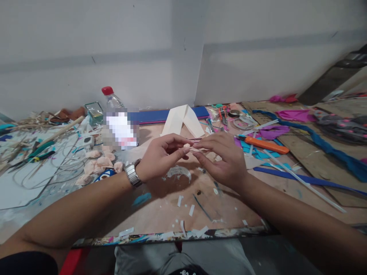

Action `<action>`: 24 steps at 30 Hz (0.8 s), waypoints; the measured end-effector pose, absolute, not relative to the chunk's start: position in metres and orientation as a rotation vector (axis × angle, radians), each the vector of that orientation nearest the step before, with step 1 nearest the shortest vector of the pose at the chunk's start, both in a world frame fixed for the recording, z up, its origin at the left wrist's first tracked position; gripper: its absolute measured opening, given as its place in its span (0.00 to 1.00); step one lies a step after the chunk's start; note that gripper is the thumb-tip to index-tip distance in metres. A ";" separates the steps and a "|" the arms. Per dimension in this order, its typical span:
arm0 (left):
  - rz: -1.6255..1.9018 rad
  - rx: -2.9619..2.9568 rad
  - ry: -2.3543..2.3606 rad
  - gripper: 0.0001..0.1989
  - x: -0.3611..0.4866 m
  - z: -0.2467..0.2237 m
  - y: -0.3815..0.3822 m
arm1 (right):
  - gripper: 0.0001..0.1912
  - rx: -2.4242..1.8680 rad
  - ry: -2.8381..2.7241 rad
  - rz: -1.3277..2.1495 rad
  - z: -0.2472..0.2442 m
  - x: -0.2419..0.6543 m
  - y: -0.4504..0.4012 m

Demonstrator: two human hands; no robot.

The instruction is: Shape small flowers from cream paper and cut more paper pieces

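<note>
L hand (159, 157): thumb + forefinger together, pinched on a small pale-peach soft piece (187, 146). R hand (225, 160): fingertips right by the piece's R end; can't tell if they're clamped on it or just touching, contact pt. too small. Piece held up over the middle of the worktable, between the two hands. Silver metal-link watch (132, 173) on L wrist.

Just below hands: curved clear plastic-like scrap (180, 173) on brown tabletop (160, 219); small white strips (191, 210) nearer the edge.

Just behind hands: cream folded strip (175, 119), standing as an inverted V; long flat blue slab (155, 117) behind it.

L side: crumpled peach petal-like pcs. (90, 167) in a cluster; lit phone screen (122, 131), pixelated; clear plastic bottle w/ red cap (107, 91) behind it. Further L: green-handled pliers (43, 149).

R side: orange-handled cutter (265, 144), near R wrist; turquoise scraps under it; long white strip (305, 182) across a royal-blue strip (312, 179); twisted dark-blue band (323, 139) over brown cardboard (301, 154), far R.
</note>
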State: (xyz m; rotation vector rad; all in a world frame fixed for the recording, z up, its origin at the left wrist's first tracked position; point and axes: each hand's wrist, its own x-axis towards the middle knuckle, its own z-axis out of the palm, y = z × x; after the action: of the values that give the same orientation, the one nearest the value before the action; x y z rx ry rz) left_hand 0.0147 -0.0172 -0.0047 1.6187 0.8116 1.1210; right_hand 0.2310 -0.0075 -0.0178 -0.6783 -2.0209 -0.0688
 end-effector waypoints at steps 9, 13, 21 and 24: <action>1.068 1.606 0.718 0.11 0.016 -0.011 -0.016 | 0.06 -0.629 -2.029 -0.028 -0.018 0.231 -0.009; 1.080 1.616 0.697 0.10 0.016 -0.012 -0.017 | 0.05 -0.632 -2.029 -0.008 -0.017 0.231 -0.009; 1.084 1.710 0.754 0.09 0.015 -0.009 -0.017 | 0.03 -0.681 -2.027 0.040 -0.017 0.228 -0.010; 1.099 1.737 0.805 0.10 0.014 -0.008 -0.016 | 0.03 -0.693 -2.021 0.046 -0.018 0.228 -0.010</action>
State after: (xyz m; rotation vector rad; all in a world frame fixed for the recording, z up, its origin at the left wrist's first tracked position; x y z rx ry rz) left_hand 0.0143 -0.0165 -0.0077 1.7373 0.8046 1.0993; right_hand 0.2277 -0.0101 -0.0178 -0.6932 -2.0213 0.0456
